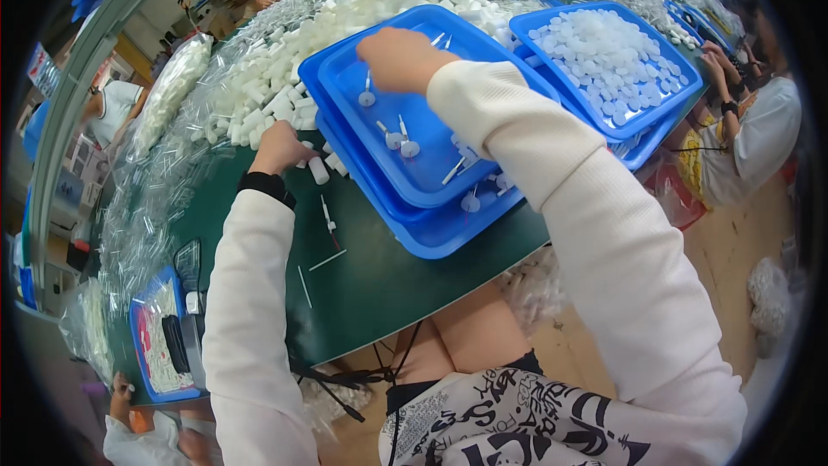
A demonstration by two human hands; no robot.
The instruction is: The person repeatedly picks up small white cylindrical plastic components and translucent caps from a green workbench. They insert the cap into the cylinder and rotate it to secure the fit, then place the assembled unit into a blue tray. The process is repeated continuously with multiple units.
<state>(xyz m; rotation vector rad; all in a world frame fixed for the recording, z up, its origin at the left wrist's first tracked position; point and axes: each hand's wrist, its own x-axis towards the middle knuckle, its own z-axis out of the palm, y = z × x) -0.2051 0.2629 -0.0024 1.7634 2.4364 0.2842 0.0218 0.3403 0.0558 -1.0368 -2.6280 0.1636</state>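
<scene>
My right hand (397,59) is closed over the upper blue tray (414,183), its fingertips turned down and partly hidden. Just below them is a thin white stick with a round disc (366,98); whether they grip it I cannot tell. More sticks with discs (409,148) lie in this tray, which sits stacked on another blue tray (438,246). At the table's left, my left hand (280,148) has its fingers curled at the edge of a heap of white cylinders (278,103). One loose white cylinder (318,171) lies beside its thumb. What those fingers hold is hidden.
On the green table (371,293) lie a stick with a disc (329,216) and two thin white tubes (328,260). A blue tray of translucent discs (604,60) stands right. Clear plastic bags (142,216) line the left. Other people sit around the table.
</scene>
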